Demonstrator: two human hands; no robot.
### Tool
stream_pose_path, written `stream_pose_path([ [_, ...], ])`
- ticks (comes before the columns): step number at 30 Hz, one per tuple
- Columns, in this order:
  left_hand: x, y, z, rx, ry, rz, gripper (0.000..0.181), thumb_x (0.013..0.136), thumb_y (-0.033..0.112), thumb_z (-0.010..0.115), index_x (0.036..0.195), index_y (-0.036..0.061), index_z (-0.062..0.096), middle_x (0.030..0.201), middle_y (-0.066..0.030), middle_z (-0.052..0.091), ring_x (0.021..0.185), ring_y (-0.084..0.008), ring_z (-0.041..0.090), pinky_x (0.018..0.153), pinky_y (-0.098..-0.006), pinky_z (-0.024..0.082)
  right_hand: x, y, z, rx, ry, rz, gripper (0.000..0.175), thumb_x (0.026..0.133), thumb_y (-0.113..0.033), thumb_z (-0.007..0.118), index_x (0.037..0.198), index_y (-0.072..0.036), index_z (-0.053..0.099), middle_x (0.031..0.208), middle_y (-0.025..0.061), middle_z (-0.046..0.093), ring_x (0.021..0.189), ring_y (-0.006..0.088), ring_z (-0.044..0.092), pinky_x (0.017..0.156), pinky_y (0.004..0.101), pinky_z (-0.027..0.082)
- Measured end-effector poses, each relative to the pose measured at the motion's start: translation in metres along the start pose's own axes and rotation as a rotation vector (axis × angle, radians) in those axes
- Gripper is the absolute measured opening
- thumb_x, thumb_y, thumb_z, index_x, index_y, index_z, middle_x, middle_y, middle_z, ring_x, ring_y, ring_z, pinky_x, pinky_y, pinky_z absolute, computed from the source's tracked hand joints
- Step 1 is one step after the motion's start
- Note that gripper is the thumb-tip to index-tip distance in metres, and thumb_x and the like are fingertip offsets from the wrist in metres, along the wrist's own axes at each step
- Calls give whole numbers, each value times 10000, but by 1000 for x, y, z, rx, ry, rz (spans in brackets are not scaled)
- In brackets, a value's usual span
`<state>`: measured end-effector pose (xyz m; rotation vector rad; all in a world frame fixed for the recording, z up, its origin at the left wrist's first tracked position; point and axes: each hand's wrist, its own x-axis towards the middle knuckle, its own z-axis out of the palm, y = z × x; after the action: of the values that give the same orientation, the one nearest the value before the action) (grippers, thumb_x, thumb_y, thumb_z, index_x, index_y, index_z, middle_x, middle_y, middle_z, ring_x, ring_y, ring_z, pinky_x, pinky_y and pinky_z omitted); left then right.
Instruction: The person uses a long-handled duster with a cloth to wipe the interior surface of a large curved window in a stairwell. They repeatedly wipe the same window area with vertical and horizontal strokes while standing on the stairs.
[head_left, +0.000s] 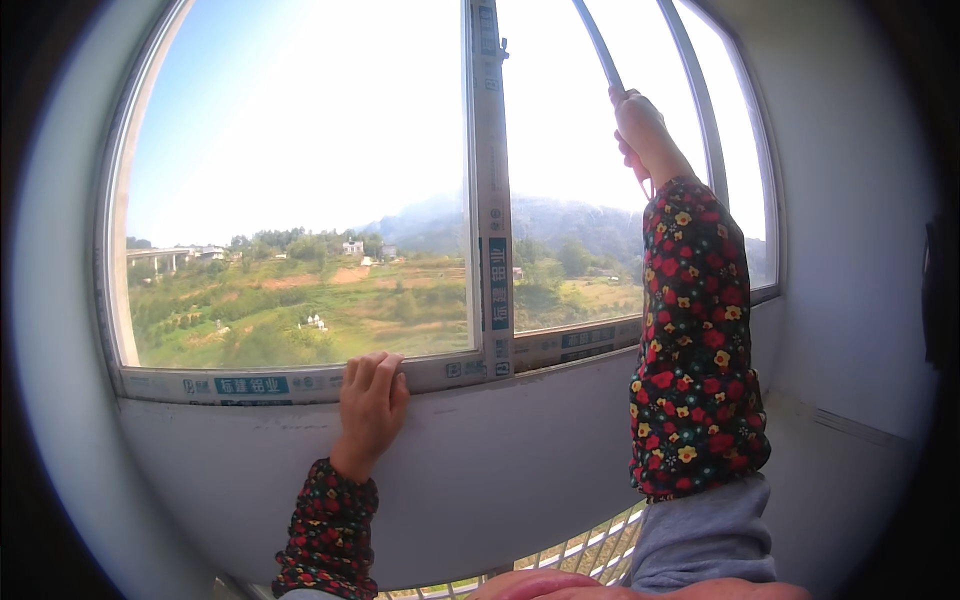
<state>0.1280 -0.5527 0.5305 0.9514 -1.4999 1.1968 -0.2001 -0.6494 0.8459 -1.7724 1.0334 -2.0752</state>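
Observation:
My right hand (640, 133), raised at the upper right, is closed around a slim grey-blue pole (598, 45). The pole slants up past the picture's top edge, so its far end is hidden. Below the fist dangles a small pale loop (648, 189). My left hand (373, 409) is hooked over the lower rail of the window frame (165, 386), fingertips against the foot of the left glass pane (300, 187). Floral sleeve covers, dark with red and yellow flowers, cover the right forearm (694, 337) and the left forearm (330, 525).
A vertical frame post (491, 210) with printed film and a small latch (504, 49) divides the window. White wall (487, 465) runs beneath the sill. Lower down is a white barred railing (592, 544). Beyond the glass lie green fields (300, 307) and hills. A dark object (930, 292) is at far right.

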Motion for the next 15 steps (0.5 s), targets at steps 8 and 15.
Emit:
stream_pose_path([
  [8, -2, -5, -4, 3, -11, 13, 258, 834, 25, 635, 1091, 15, 614, 1035, -137, 593, 957, -335, 566, 849, -427, 466, -90, 198, -31, -229, -9, -113, 340, 1052, -442, 407, 1020, -109, 472, 536, 27, 438, 378, 151, 459, 339, 304, 390],
  [15, 0, -1, 0, -4, -18, 17, 290, 813, 27, 648, 1101, 20, 610, 1049, -140, 587, 968, -337, 552, 854, -427, 461, -394, 391, -155, -345, -144, 119, 170, 1034, -221, 448, 1108, -69, 448, 711, 201, 580, 703, 443, 636, 560, 483, 460],
])
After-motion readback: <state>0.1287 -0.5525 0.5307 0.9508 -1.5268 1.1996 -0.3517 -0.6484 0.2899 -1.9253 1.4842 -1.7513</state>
